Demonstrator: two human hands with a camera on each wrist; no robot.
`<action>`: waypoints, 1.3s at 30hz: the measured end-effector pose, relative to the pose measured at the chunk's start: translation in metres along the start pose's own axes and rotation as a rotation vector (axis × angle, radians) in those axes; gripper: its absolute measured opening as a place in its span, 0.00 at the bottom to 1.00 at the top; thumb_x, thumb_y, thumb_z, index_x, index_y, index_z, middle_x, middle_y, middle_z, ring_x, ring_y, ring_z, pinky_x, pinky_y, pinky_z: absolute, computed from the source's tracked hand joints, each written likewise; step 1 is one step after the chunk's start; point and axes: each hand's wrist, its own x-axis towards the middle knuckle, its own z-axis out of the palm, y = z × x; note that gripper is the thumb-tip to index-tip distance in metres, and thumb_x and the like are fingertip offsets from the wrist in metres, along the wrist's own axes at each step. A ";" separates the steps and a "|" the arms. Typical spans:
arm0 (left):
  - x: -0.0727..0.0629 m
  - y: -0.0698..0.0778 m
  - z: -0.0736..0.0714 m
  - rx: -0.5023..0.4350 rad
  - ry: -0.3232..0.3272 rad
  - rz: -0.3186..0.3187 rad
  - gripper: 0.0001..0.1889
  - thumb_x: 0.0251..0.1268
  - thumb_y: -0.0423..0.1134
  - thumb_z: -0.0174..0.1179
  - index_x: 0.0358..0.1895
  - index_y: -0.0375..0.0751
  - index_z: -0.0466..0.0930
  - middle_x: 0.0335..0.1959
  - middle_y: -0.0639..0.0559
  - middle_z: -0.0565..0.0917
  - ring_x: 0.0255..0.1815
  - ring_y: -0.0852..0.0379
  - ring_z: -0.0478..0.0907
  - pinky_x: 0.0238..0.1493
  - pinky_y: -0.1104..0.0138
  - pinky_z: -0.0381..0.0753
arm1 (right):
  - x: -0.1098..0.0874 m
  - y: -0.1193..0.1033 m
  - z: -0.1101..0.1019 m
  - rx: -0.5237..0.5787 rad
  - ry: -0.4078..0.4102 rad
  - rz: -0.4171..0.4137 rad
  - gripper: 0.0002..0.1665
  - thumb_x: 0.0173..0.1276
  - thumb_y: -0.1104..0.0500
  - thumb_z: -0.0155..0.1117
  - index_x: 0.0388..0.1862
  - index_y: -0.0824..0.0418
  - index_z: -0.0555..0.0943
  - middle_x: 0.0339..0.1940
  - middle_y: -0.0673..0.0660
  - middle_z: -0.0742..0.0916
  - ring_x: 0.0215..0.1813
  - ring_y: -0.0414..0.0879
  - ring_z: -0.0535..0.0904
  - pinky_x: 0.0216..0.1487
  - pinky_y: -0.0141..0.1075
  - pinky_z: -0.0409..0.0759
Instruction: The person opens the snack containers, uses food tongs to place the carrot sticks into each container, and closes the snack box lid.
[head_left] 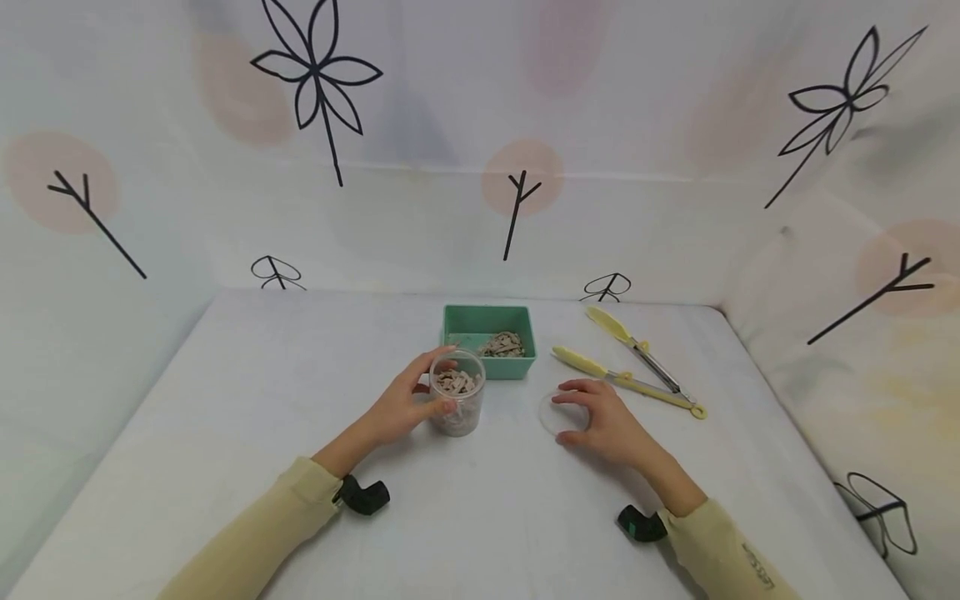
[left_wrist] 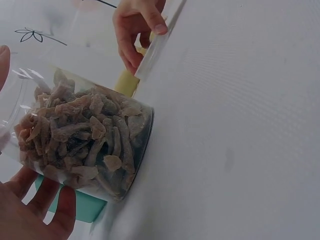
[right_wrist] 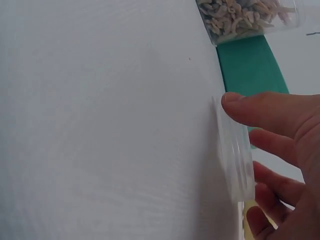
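Observation:
My left hand (head_left: pixel 405 402) grips a clear plastic jar (head_left: pixel 459 417) from its left side, thumb in front and fingers behind. The jar has no lid on and stands close to upright; small brownish-grey strips (left_wrist: pixel 85 135) fill much of it. To the right, my right hand (head_left: pixel 603 421) holds a round translucent lid (right_wrist: pixel 235 155) by its rim, thumb on the near side and fingers on the far side. The lid is low over the white tabletop; whether it touches the cloth is hard to tell.
A green rectangular box (head_left: pixel 506 368) stands behind the jar, with a heap of similar strips (head_left: pixel 504 344) in its right part. Yellow-tipped metal tongs (head_left: pixel 652 387) lie spread at the right, beyond my right hand. Patterned cloth walls (head_left: pixel 420 225) enclose the table.

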 end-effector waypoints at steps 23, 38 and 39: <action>0.006 -0.002 -0.004 -0.023 -0.002 -0.004 0.43 0.54 0.41 0.76 0.73 0.52 0.64 0.65 0.37 0.74 0.62 0.50 0.72 0.53 0.52 0.77 | 0.057 -0.082 -0.017 0.237 0.120 -0.240 0.30 0.55 0.57 0.79 0.58 0.55 0.83 0.62 0.54 0.75 0.63 0.50 0.67 0.57 0.54 0.72; 0.005 -0.004 -0.004 -0.044 -0.007 -0.028 0.43 0.54 0.42 0.76 0.73 0.50 0.63 0.63 0.49 0.75 0.60 0.51 0.72 0.54 0.53 0.77 | 0.085 -0.122 0.009 0.233 0.066 -0.403 0.29 0.56 0.56 0.79 0.57 0.57 0.83 0.60 0.54 0.75 0.60 0.50 0.66 0.56 0.51 0.67; 0.005 -0.004 -0.004 -0.039 -0.007 -0.030 0.43 0.54 0.43 0.76 0.73 0.51 0.63 0.63 0.49 0.75 0.60 0.52 0.72 0.54 0.53 0.77 | 0.085 -0.122 0.010 0.229 0.067 -0.405 0.29 0.56 0.56 0.79 0.58 0.56 0.83 0.60 0.55 0.75 0.59 0.50 0.66 0.56 0.51 0.66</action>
